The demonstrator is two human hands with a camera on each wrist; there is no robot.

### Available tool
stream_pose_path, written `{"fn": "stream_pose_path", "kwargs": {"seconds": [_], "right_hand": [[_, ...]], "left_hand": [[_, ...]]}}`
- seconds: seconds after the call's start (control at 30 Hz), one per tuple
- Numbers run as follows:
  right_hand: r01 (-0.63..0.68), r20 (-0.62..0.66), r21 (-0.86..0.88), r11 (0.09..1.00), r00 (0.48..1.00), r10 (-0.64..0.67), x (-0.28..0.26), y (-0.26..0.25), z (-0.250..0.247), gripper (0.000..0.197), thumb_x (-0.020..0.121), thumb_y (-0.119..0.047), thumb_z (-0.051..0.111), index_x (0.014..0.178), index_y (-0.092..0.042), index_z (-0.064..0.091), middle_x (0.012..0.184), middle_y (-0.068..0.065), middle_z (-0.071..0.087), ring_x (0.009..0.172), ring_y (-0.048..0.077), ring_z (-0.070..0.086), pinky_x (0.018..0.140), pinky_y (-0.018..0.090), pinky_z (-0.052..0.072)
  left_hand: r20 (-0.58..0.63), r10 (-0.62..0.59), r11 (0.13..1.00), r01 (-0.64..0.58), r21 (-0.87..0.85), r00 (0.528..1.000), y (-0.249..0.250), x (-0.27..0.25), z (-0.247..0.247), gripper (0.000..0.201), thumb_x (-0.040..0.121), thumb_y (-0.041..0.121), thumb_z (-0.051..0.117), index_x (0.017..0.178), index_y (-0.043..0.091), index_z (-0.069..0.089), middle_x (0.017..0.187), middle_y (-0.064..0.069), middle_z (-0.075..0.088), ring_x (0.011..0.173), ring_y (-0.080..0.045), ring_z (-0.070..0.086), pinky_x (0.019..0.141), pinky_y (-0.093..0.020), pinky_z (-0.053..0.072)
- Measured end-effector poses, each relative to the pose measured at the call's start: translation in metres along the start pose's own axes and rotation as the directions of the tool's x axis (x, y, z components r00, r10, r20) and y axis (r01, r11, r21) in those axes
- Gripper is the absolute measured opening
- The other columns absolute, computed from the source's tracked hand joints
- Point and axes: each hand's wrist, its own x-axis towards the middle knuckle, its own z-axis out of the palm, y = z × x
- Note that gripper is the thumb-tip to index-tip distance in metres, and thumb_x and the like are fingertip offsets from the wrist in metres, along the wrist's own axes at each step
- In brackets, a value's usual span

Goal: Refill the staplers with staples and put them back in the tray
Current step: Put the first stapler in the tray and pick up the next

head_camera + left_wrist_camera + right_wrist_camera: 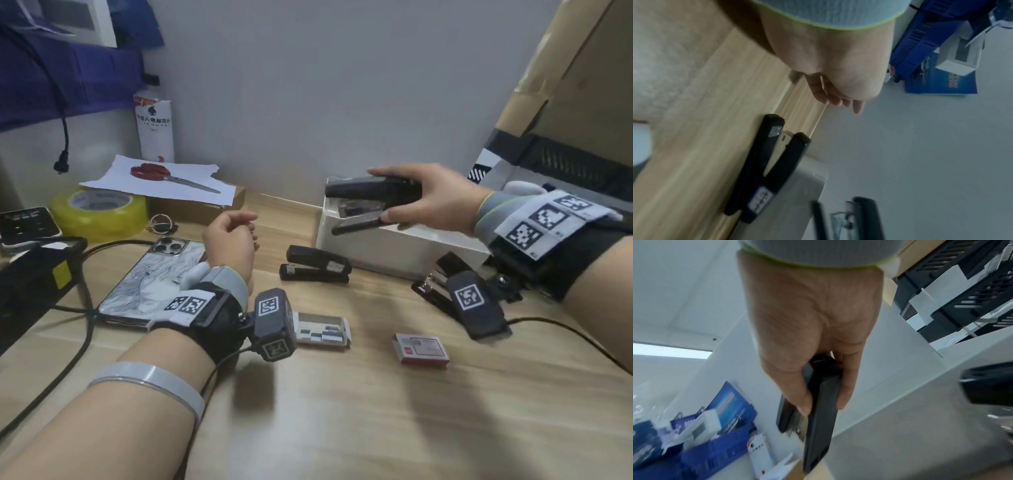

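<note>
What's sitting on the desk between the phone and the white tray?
In the head view, a closed black stapler lies on the desk between the phone and the white tray.

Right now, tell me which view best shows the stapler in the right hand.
Head view: the stapler shows whole, gripped by the right hand over the white tray. Right wrist shows it end-on; left wrist catches only a blurred part.

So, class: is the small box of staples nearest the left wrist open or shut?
Open. The staple box lies on the desk with its tray exposed, and rows of staples show inside. The red box beside it is shut.
</note>
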Motion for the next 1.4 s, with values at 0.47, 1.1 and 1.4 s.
{"fn": "stream_pose_path", "kwargs": {"seconds": [0.47,1.1,1.4], "right_hand": [[-0.549,-0.330,-0.010,0.836,0.791,0.515,0.154,0.039,0.048,0.047,0.059,-0.026,0.082,0.105,-0.017,0.075,0.095,0.007,0.075,0.086,0.033,0.072,0.080,0.045,0.060],[-0.451,-0.004,-0.542,0.709,0.845,0.534,0.140,0.009,0.072,0.047,0.084,-0.044,0.064,0.112,-0.006,0.062,0.112,0.008,0.070,0.104,0.031,0.068,0.096,0.044,0.053],[-0.018,0.085,-0.389,0.921,0.995,0.055,0.059,-0.026,0.064,0.018,0.082,-0.021,0.058,0.099,-0.026,0.064,0.087,-0.009,0.065,0.085,0.017,0.061,0.073,0.027,0.047]], "left_hand": [[0.050,-0.062,0.998,0.062,-0.008,0.997,-0.007,0.025,0.001,0.042,0.091,-0.008,0.040,0.085,0.020,0.071,0.084,-0.003,0.063,0.072,-0.017,0.058,0.059,-0.026,0.045],[0.503,-0.147,0.943,-0.033,0.332,0.851,-0.009,0.029,0.002,0.023,0.094,0.011,0.058,0.101,0.026,0.074,0.103,0.002,0.073,0.098,-0.019,0.067,0.088,-0.034,0.052],[0.760,-0.195,0.798,-0.351,0.491,0.620,-0.001,0.012,0.002,0.021,0.084,0.023,0.079,0.105,0.023,0.078,0.101,0.000,0.080,0.101,-0.022,0.073,0.098,-0.035,0.053]]}}
